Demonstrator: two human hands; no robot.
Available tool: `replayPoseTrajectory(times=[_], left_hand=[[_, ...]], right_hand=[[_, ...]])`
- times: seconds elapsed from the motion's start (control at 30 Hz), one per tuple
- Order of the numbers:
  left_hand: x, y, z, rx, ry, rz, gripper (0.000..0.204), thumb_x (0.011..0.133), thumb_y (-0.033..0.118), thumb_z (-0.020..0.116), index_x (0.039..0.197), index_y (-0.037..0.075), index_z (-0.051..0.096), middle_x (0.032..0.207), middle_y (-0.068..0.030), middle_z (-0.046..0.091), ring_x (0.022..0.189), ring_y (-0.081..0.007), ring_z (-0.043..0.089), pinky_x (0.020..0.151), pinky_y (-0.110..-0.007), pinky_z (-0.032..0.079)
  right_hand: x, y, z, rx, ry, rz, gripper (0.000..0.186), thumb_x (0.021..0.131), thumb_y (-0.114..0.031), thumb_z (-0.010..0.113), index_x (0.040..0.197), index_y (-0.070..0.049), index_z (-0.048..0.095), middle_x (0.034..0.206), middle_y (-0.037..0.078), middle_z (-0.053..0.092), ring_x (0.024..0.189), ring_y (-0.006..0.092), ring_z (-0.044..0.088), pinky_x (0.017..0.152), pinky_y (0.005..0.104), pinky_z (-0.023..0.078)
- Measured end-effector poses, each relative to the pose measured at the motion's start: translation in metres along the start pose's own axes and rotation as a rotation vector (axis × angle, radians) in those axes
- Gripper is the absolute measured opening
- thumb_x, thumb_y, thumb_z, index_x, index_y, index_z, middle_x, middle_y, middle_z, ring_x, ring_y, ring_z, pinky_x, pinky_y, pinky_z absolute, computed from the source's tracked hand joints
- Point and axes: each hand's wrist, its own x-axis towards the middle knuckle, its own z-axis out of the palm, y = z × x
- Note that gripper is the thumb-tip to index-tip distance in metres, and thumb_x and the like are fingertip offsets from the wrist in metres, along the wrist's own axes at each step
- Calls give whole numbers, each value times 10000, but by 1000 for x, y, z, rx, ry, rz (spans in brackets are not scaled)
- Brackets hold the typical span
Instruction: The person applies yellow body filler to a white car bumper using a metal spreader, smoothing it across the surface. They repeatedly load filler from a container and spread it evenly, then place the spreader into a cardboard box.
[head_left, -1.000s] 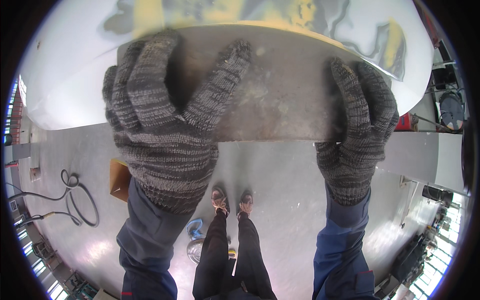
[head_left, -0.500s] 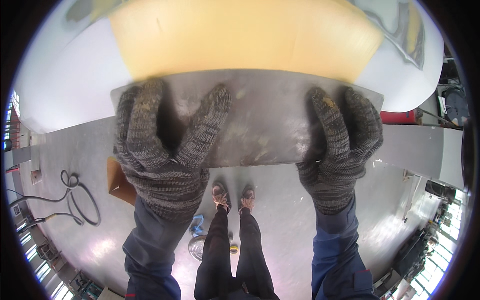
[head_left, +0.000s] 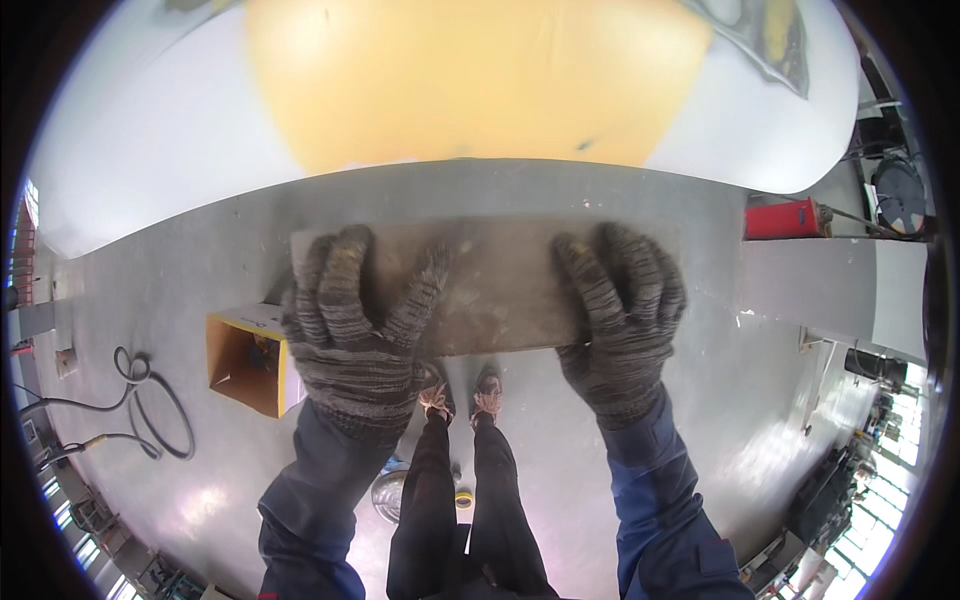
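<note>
A flat grey rectangular sheet [head_left: 490, 290], scuffed and slightly blurred, spans between my two gloved hands below the edge of a large curved white shell. My left hand [head_left: 352, 345] grips the sheet's left end, thumb and fingers spread over its upper face. On the opposite end, my right hand [head_left: 622, 335] holds it in the same way. Both wear dark striped knit gloves; fingertips under the sheet are hidden. The white shell [head_left: 170, 140] carries a broad smooth yellow coated patch [head_left: 470, 85] in its middle. A gap of floor shows between sheet and shell.
An open cardboard box [head_left: 247, 322] stands on the floor left of my left hand. Farther left lies a looped dark hose [head_left: 187, 425]. A shiny round object [head_left: 388, 497] and yellow ring [head_left: 463, 500] lie by my legs. A red object [head_left: 783, 221] sits behind a grey beam [head_left: 810, 285] at right.
The sheet and both hands have drawn down and away from the shell's lower edge, toward my body. More floor and the box now show, along with the yellow patch's lower edge.
</note>
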Motion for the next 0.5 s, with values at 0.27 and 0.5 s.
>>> replayPoseTrajectory(times=[0.27, 0.5], left_hand=[[87, -25, -48, 63, 227, 67, 554, 790, 6, 738, 1269, 282, 754, 1354, -112, 547, 1249, -331, 567, 1009, -413, 535], [113, -28, -51, 95, 292, 97, 565, 793, -3, 704, 1270, 295, 755, 1344, -98, 558, 1247, -308, 572, 1021, -407, 547]], right_hand=[[79, 18, -57, -49, 187, -98, 507, 905, -358, 697, 1381, -188, 666, 1392, 144, 596, 1311, 351, 532, 1110, 495, 391], [103, 26, -60, -61, 220, -104, 580, 848, -356, 749, 1402, -207, 657, 1397, 154, 578, 1302, 366, 529, 1110, 503, 401]])
